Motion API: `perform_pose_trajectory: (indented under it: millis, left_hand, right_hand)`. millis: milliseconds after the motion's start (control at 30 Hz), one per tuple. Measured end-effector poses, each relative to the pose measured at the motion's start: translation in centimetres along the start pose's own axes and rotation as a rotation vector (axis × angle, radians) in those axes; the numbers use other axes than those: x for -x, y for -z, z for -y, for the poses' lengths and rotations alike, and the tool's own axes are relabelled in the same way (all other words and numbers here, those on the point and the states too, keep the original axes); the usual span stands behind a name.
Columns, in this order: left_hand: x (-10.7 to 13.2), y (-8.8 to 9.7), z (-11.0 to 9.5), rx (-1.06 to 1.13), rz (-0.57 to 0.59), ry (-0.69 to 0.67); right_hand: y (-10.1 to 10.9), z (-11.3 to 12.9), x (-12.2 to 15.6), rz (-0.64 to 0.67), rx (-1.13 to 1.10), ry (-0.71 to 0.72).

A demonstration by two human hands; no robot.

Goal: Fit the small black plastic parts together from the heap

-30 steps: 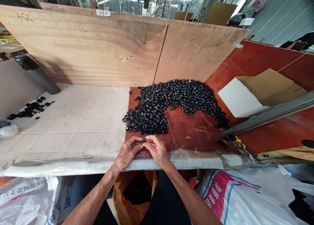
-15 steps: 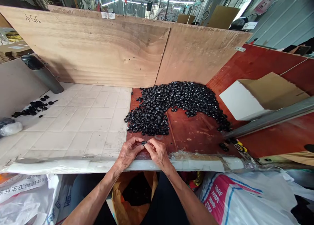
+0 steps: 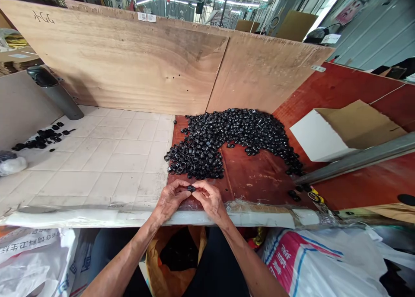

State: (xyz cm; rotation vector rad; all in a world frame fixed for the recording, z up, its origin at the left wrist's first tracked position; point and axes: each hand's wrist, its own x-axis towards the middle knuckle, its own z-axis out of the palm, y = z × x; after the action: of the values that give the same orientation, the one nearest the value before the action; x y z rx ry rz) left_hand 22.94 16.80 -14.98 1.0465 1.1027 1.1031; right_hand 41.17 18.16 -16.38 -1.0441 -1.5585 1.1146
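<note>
The left hand [image 3: 169, 200] and right hand [image 3: 210, 199] hold one black ring [image 3: 191, 188] pinched between their fingers, close together, just below the heap [image 3: 227, 139].

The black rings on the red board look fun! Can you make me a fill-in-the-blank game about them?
1. The left hand and the right hand pinch ______ small black ring between them.
2. The big heap of black rings lies on a board that is ______ in colour.
3. The smaller group of black pieces lies on a white tiled surface, to the ______ of the big heap.
4. The tall plank sheet behind the heap is made of ______.

one; red; left; wood
</note>
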Motion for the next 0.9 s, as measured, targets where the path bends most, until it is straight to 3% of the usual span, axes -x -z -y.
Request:
perform_pose_trajectory:
  millis: [100, 300, 467, 600, 767, 900]
  left_hand:
    - [-0.02, 0.06, 0.0, -0.004, -0.001, -0.001]
    - [0.02, 0.0, 0.27, 0.016, 0.015, -0.032]
    - [-0.07, 0.17, 0.62, -0.06, 0.0, -0.092]
    - [-0.13, 0.09, 0.59, -0.049, 0.006, -0.08]
    - [-0.05, -0.06, 0.5, 0.05, 0.034, -0.051]
    - [-0.09, 0.09, 0.76, -0.012, 0.015, -0.092]
  right_hand:
    - [-0.09, -0.18, 0.03, -0.025, 0.027, 0.066]
    - [-0.29, 0.1, -0.01, -0.007, 0.137, 0.002]
    - [-0.67, 0.32, -0.4, -0.075, 0.349, 0.146]
    - [-0.61, 0.1, -0.12, -0.133, 0.287, 0.091]
    - [-0.21, 0.03, 0.49, 0.002, 0.162, 0.077]
    - [-0.4, 0.17, 0.12, -0.025, 0.249, 0.076]
